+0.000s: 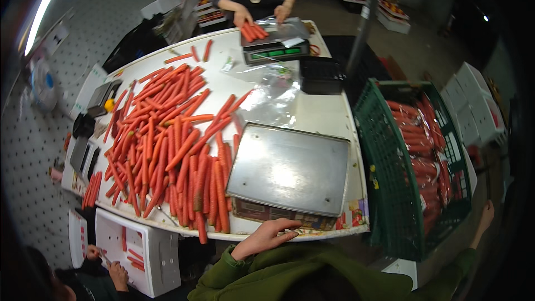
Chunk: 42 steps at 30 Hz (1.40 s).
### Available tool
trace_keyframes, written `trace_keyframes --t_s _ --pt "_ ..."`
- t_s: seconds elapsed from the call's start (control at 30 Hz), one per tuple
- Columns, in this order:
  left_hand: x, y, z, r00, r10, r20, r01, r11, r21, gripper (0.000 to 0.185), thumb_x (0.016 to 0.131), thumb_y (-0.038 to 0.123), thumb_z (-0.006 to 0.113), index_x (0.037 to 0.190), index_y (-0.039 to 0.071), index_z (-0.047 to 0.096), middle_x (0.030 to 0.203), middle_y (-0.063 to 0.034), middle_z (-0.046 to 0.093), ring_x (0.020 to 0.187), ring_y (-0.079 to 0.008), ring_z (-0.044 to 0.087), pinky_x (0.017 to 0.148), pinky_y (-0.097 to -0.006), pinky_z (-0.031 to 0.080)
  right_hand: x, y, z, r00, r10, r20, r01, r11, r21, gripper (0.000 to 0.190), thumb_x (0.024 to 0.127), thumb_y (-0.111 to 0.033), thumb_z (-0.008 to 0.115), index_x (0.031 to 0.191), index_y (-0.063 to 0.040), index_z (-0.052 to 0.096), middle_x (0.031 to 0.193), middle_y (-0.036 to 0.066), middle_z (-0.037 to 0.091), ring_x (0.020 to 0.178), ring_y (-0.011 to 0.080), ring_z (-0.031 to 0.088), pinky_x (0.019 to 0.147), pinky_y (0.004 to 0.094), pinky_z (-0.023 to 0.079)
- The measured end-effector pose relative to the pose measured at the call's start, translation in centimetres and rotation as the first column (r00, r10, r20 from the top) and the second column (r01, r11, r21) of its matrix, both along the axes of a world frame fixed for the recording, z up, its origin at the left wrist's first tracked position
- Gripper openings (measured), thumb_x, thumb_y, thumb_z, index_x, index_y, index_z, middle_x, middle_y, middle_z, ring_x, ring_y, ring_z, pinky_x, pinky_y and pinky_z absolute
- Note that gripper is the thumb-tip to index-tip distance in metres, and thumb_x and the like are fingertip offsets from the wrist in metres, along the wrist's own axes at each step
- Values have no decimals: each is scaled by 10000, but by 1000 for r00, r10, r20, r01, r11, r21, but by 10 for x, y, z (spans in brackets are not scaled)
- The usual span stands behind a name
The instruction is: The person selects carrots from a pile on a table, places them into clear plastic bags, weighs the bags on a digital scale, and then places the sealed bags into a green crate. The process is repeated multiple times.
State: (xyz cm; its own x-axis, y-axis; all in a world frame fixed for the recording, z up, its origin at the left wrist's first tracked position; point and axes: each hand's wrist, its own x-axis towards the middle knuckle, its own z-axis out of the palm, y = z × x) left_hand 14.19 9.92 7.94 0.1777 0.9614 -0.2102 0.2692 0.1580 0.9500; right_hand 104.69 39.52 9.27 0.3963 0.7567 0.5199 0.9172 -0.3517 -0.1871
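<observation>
My left hand [267, 237] rests at the table's front edge, just below a metal-topped scale [288, 169]; nothing shows in its grasp and its fingers lie loosely together. At the far right, my right hand [486, 217] hangs beside a green plastic crate [388, 167], seen partly side-on; its fingers are too small to read. Bagged carrots [422, 146] fill much of the crate. Left of the scale a large heap of loose carrots [163, 142] covers the white table [324, 106]. Clear plastic bags [271, 96] lie behind the scale.
Across the table, a person's hands [242, 16] hold carrots and a bag at a second scale [276, 52]. Black trays [321, 75] sit nearby. A co-worker's hands [118, 275] are at a white foam box [161, 255] at lower left. A metal post [363, 21] rises beyond the table.
</observation>
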Motion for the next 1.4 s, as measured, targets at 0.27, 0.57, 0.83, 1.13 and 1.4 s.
trace_keyframes --t_s 0.27,0.57,0.83,1.13,1.4 --pt "-99 -68 -2 971 189 -148 -161 969 187 341 943 198 618 1244 38 597 1115 -154 645 995 -296 639 831 -351 501 -574 74 89 431 889 -153 -901 432 -32 180 887 -72 555 1041 -18 633 917 131 642 760 241 614 710 328 475" --pt "-248 -140 10 670 680 -298 -610 733 301 267 896 185 654 1099 13 659 1006 -174 672 916 -332 663 773 -364 520 -1038 -33 -5 -373 836 -402 -804 -508 -309 229 819 -187 652 1017 -78 692 923 121 651 907 313 615 799 397 499" --pt "-379 -152 -10 319 844 -431 -757 500 419 232 871 143 653 1045 -9 672 962 -205 667 885 -359 657 761 -395 516 -1233 -113 -84 -666 745 -41 -728 -660 -185 528 737 -108 674 1251 -150 560 1224 93 550 1145 278 545 914 399 458" --pt "-458 -67 -66 40 739 -673 -568 570 593 402 778 201 739 1126 48 611 1120 -150 590 1068 -350 540 808 -494 468 -1287 -110 -93 -790 569 230 -602 -648 -467 300 778 -151 599 1074 -142 545 1039 50 529 1082 220 519 949 383 413" --pt "-443 -50 -62 -110 668 -736 -405 646 647 318 763 274 759 981 82 629 1034 -112 573 1011 -297 557 765 -460 475 -1245 -85 -90 -704 709 53 -654 -616 -438 343 680 -128 677 979 -125 508 973 33 567 974 235 571 904 373 435"
